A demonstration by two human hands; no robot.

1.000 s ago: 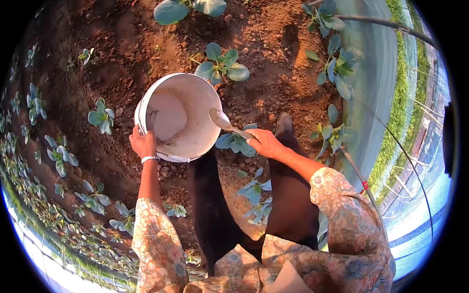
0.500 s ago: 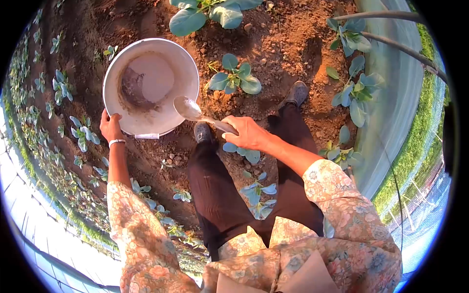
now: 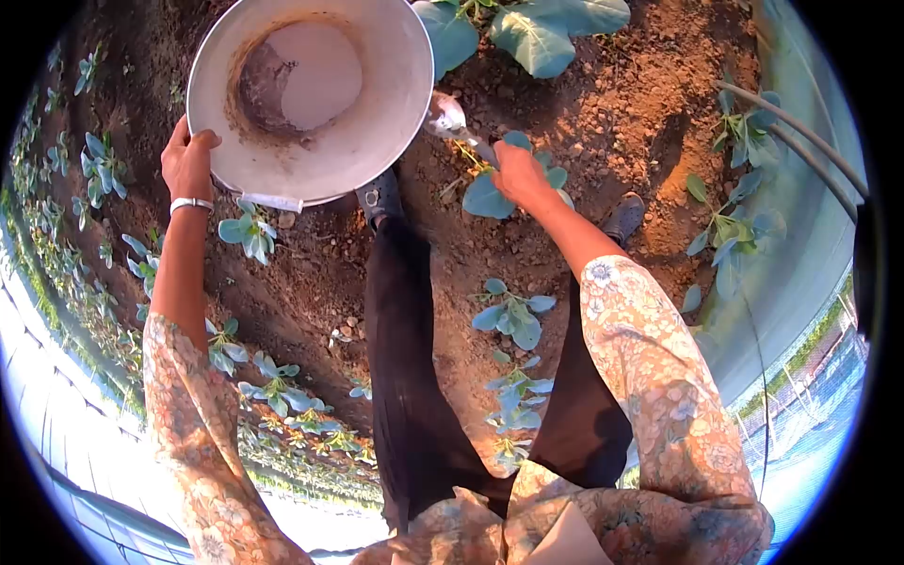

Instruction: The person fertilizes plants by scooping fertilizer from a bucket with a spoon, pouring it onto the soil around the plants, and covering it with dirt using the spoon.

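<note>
My left hand grips the rim of a white bucket at its lower left, thumb over the edge. At the bottom of the bucket lies greyish powder, with a darker patch on one side. My right hand is closed round the handle of a large metal spoon. The spoon's bowl is low beside the bucket's right side, close to a leafy seedling that the hand partly covers. What the bowl holds is too blurred to make out.
Broad-leaved plants grow at the top, and smaller seedlings stand between my legs. Rows of plants run along the left. At right are a translucent sheet and thin bent poles. My shoes rest on brown soil.
The spoon has moved from over the bucket's rim to its right, down by the seedling. The bucket now appears higher and larger in view, still held by my left hand.
</note>
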